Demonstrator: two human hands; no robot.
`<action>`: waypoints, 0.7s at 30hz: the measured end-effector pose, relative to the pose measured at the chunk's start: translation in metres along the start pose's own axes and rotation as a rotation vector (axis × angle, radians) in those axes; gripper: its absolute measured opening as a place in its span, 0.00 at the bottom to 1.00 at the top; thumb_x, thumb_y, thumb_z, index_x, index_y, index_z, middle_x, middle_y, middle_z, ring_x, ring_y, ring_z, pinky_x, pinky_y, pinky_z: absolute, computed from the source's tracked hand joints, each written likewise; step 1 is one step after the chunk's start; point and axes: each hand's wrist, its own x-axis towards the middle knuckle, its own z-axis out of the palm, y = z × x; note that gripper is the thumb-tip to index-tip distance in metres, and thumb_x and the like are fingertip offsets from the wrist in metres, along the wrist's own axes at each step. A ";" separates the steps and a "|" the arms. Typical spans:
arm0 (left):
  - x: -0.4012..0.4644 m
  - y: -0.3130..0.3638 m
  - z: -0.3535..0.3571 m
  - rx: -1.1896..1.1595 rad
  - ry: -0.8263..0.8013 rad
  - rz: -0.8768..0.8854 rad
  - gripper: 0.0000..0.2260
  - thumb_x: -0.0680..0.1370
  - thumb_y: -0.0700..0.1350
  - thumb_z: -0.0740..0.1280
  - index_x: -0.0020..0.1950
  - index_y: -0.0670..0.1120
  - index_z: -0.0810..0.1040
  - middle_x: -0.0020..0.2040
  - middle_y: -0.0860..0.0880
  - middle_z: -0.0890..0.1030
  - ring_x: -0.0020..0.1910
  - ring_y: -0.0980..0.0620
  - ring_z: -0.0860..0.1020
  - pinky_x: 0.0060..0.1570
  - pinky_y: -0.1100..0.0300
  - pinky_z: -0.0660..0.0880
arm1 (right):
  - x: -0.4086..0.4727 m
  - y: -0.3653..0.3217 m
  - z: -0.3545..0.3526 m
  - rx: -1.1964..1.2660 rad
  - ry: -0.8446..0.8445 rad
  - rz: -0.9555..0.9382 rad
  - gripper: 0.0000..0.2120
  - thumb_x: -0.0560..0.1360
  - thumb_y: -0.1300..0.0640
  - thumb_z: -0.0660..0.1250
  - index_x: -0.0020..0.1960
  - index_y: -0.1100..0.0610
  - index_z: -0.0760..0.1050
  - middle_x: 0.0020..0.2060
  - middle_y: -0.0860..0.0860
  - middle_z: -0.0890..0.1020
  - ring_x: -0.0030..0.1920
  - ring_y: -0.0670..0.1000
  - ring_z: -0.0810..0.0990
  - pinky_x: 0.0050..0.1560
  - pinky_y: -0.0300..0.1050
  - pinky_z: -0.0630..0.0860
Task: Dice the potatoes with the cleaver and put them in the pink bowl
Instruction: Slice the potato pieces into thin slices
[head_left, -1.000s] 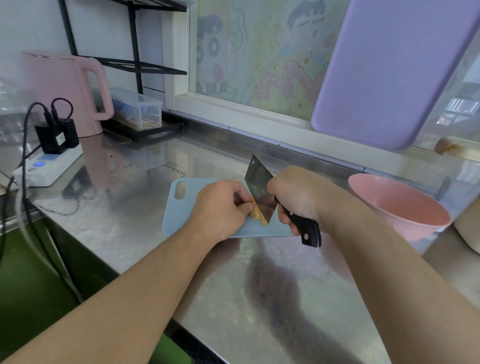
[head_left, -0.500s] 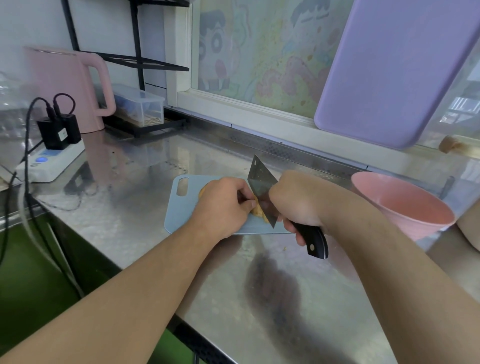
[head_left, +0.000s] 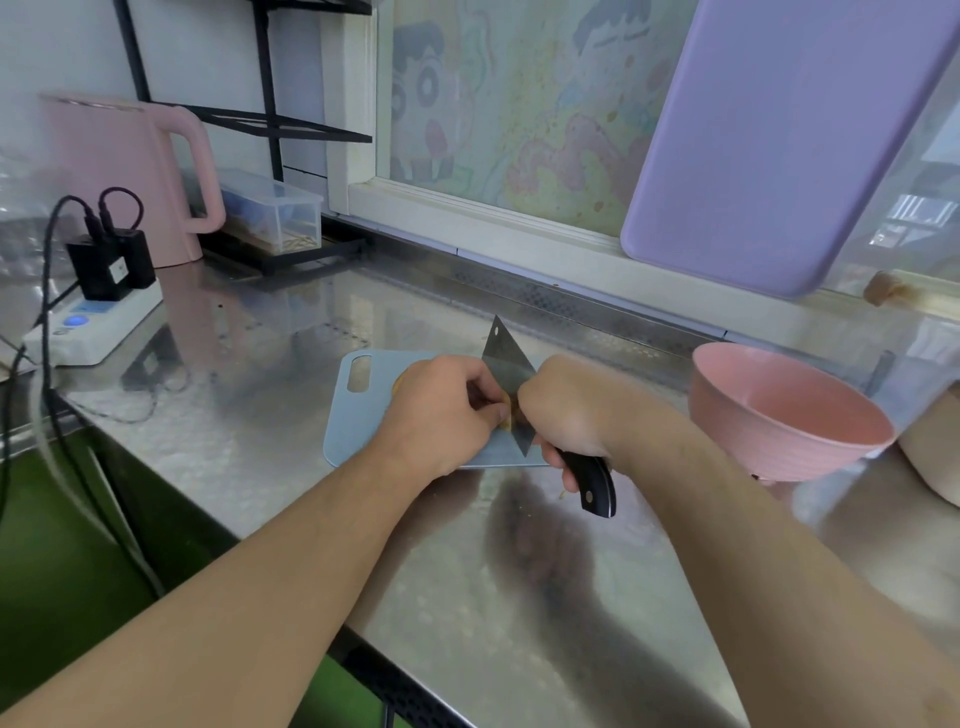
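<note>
Danger sat right at the blade: the left hand (head_left: 441, 410) had its curled fingertips almost against the flat of the cleaver (head_left: 506, 371), and any slip of the potato (head_left: 506, 418) on the blue cutting board (head_left: 358, 415) could have brought the edge onto a knuckle, I'd judge. The potato was nearly hidden, just a sliver of yellow showing between the two hands near the middle of the board, so a small, wobbly piece looked likely. The left hand was curled down over it, pinning it. The right hand (head_left: 571, 410) was wrapped tight round the cleaver's black handle, the blade tilted with its tip pointing far. The pink bowl (head_left: 779, 421) stood on the steel table (head_left: 311, 467) well to the right, nothing visible inside.
</note>
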 end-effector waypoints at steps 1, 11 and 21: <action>0.000 0.000 0.000 -0.004 0.001 0.000 0.05 0.75 0.46 0.77 0.41 0.53 0.84 0.38 0.56 0.85 0.41 0.57 0.83 0.49 0.57 0.81 | 0.000 0.001 0.001 0.005 0.000 -0.005 0.10 0.78 0.63 0.55 0.46 0.65 0.74 0.24 0.57 0.76 0.18 0.54 0.74 0.27 0.39 0.74; 0.002 -0.002 0.002 -0.048 -0.002 -0.024 0.05 0.75 0.44 0.78 0.42 0.52 0.84 0.39 0.55 0.86 0.41 0.58 0.83 0.47 0.62 0.80 | -0.007 -0.002 -0.017 0.095 -0.009 -0.044 0.12 0.79 0.61 0.55 0.42 0.64 0.74 0.22 0.56 0.73 0.17 0.54 0.71 0.26 0.37 0.68; 0.001 -0.001 0.001 -0.055 -0.004 -0.033 0.06 0.76 0.43 0.77 0.42 0.52 0.84 0.39 0.56 0.85 0.41 0.60 0.83 0.46 0.63 0.79 | -0.004 -0.001 -0.016 0.240 -0.056 0.023 0.12 0.79 0.58 0.56 0.43 0.63 0.73 0.21 0.57 0.72 0.16 0.53 0.68 0.23 0.37 0.67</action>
